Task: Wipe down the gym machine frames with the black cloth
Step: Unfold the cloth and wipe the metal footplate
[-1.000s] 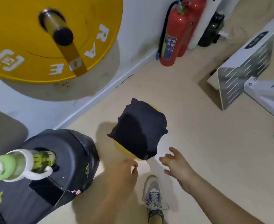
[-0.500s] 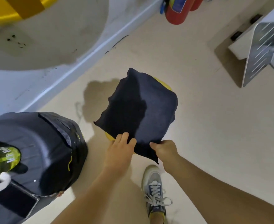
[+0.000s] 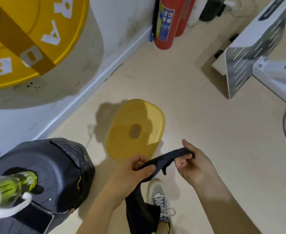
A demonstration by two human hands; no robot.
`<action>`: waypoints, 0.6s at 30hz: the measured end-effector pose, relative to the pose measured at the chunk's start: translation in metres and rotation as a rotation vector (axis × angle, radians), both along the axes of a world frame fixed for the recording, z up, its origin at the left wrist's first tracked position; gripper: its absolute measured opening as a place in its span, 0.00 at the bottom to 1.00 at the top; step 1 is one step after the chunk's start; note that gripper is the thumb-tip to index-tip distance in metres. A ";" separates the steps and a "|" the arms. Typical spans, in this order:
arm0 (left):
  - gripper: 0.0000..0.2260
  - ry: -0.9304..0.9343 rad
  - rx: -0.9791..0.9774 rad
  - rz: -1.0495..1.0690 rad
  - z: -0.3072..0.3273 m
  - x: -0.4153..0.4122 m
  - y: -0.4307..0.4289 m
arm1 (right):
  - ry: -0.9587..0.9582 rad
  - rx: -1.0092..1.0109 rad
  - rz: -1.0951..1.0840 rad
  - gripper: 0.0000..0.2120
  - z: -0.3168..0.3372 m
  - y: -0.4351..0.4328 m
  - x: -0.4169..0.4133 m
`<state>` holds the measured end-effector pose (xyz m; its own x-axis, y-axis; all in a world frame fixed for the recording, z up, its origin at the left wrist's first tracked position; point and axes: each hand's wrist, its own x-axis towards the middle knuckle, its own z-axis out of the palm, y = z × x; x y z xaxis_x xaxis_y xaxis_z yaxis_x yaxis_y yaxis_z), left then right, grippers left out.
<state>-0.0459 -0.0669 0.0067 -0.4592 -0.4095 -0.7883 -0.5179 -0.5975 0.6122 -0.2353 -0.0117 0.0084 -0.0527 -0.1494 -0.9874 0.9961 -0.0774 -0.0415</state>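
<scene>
The black cloth (image 3: 162, 162) is stretched between both hands just in front of me, with its loose end (image 3: 141, 215) hanging down toward my shoe. My left hand (image 3: 135, 169) pinches one part of it between thumb and fingers. My right hand (image 3: 193, 162) grips the other end with curled fingers. A yellow plastic stool (image 3: 135, 129) stands bare on the floor right beyond my hands. The white machine frame (image 3: 273, 71) with its perforated metal plate (image 3: 240, 65) is at the far right.
A large yellow weight plate (image 3: 20, 39) hangs at top left by the wall. A black padded seat (image 3: 54, 173) at lower left carries a green spray bottle (image 3: 9, 188). Two red fire extinguishers (image 3: 165, 22) stand against the wall. My shoe (image 3: 159, 196) is below the hands.
Both hands took hold of the cloth on the stool and lifted it off toward me. The yellow stool top is now uncovered and the cloth hangs between my hands.
</scene>
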 end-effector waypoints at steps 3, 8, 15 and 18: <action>0.07 0.026 0.039 -0.096 0.040 -0.007 0.001 | 0.144 -0.014 0.007 0.03 0.054 0.015 -0.035; 0.18 0.015 -0.064 0.012 0.115 -0.068 0.013 | 0.795 0.066 0.641 0.16 0.130 0.063 -0.090; 0.18 0.263 -0.085 -0.368 0.216 -0.204 0.055 | 0.980 -0.506 1.377 0.27 0.222 0.124 -0.165; 0.11 0.277 -0.197 -0.426 0.250 -0.256 0.070 | 0.975 -0.456 1.263 0.16 0.246 0.139 -0.199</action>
<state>-0.3018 0.0028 0.2570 -0.7967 -0.2692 -0.5412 -0.4924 -0.2303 0.8394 -0.4341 0.1274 0.2543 -0.2137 -0.8243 -0.5242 0.0514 0.5264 -0.8487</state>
